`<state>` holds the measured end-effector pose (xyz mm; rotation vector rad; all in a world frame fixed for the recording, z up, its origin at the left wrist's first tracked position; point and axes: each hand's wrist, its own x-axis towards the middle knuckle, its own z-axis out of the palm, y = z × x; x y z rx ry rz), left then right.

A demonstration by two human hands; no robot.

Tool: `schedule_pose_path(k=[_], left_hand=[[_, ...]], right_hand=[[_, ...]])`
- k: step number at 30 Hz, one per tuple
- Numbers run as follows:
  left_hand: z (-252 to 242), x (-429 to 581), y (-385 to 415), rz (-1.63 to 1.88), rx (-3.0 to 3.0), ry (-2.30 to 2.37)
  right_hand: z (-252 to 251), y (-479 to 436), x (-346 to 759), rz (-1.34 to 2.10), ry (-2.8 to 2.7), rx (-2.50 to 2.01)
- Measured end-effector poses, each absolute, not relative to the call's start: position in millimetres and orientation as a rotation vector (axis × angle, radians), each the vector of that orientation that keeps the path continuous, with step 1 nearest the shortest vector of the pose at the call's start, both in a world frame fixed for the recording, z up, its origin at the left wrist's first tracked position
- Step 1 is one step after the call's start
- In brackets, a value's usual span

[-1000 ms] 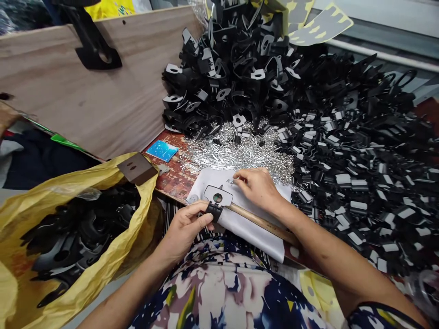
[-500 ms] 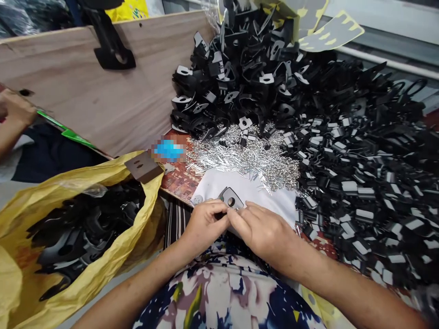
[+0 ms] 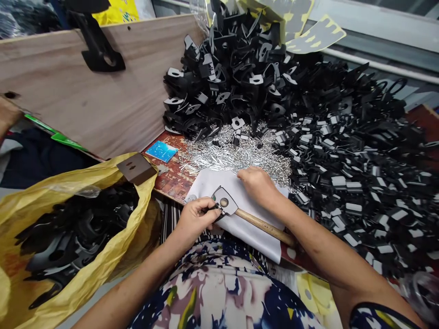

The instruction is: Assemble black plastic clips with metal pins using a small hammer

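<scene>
My left hand (image 3: pixel 200 214) pinches a dark clip part with a flat grey plate (image 3: pixel 229 204) that has a round hole, above the white sheet (image 3: pixel 206 182). My right hand (image 3: pixel 255 183) is closed at the near edge of the heap of silvery pins (image 3: pixel 236 155); whatever its fingertips hold is too small to make out. A wooden handle (image 3: pixel 264 224) lies on the sheet, running from beside the grey plate to under my right forearm.
Piles of black plastic parts (image 3: pixel 343 151) cover the right and back. A yellow sack (image 3: pixel 137 214) of black parts stands at left, a brown block (image 3: pixel 136 168) on its rim. Behind is a wooden board (image 3: pixel 68 82); a blue packet (image 3: pixel 162 151) lies nearby. Another person's hand (image 3: pixel 7 115) shows at far left.
My right hand has left the clip part and moved up to the pins, uncovering the wooden handle. My left hand still holds the part. The view has shifted slightly.
</scene>
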<state>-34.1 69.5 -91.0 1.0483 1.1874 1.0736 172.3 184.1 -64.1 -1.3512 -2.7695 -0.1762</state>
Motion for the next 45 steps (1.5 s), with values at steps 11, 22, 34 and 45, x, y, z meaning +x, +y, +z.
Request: schedule_pose_path(k=[11, 22, 34, 45], left_hand=[[-81.5, -50.0, 70.9, 1.210, 0.594, 0.919], [-85.1, -27.2, 80.6, 1.281, 0.480, 0.810], [-88.9, -14.8, 70.0, 1.324, 0.370, 0.751], [-80.8, -15.7, 62.5, 1.276, 0.379, 0.730]], right_hand=[[-75.0, 204.8, 174.2, -0.223, -2.758, -1.203], [-33.6, 107.7, 159.3, 0.568, -2.028, -0.856], [-43.8, 87.7, 134.3, -0.274, -2.266, -0.730], [-43.2, 91.9, 139.7, -0.113, -2.303, -0.724]])
